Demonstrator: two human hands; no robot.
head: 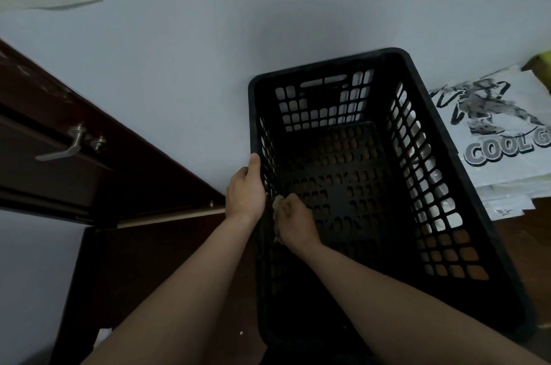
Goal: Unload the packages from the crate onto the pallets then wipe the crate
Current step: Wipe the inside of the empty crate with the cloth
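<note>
So we've got the crate (328, 65) front and centre: black hard plastic, rectangular with rounded corners. Its walls and floor are a grid of small rounded holes, and there's a handle slot cut in the far short wall. Its open top faces us, and its long axis runs away from us toward the pale wall (208, 36) behind it, skewed a little to the right at the near end. Something brownish shows through the floor holes.

Our left hand (245, 191) grips the crate's left rim with the thumb laid along the edge; we can't tell how the other fingers sit. Our right hand (293, 220) is inside the crate, fingers curled round a small pale crumpled cloth (278, 202) held against the left wall.

Right of the crate lie flat white plastic packages (492, 138) with a black print, and a yellow-green box (541, 63) is beyond them. Left of the crate is a dark wooden door (89, 162) with a metal lever handle (64, 148).
</note>
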